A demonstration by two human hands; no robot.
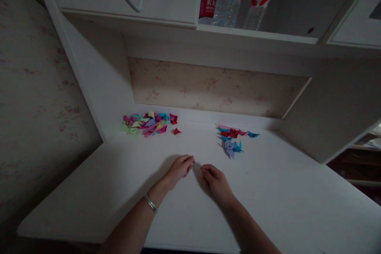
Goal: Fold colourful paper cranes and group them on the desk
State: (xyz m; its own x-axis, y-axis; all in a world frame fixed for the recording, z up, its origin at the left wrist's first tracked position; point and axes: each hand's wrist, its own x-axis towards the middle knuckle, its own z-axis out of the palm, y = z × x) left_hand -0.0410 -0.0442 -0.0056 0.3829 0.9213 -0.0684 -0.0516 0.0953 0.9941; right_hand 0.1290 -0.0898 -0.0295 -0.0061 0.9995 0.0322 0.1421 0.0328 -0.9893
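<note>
My left hand point(180, 168), with a silver bangle point(151, 203) on its wrist, is closed in a pinch above the white desk. Close by on the right, my right hand point(218, 183) is also closed, thumb against fingers. A small gap separates the two sets of fingertips. Whatever either pinch holds, if anything, is too small or hidden to make out. Beyond my left hand lies a heap of colourful folded paper pieces point(150, 124), with a single red folded piece point(176, 131) beside it. Past my right hand is a smaller group of folded paper cranes point(230, 147), blue, lilac, red and pink.
The white desk point(262, 198) runs back to a low ledge under a floral panel point(208, 87). A cabinet overhangs the back, with plastic bottles point(229, 0) on its open shelf. A white cable point(131, 2) hangs before the cabinet door. Side panels close both ends.
</note>
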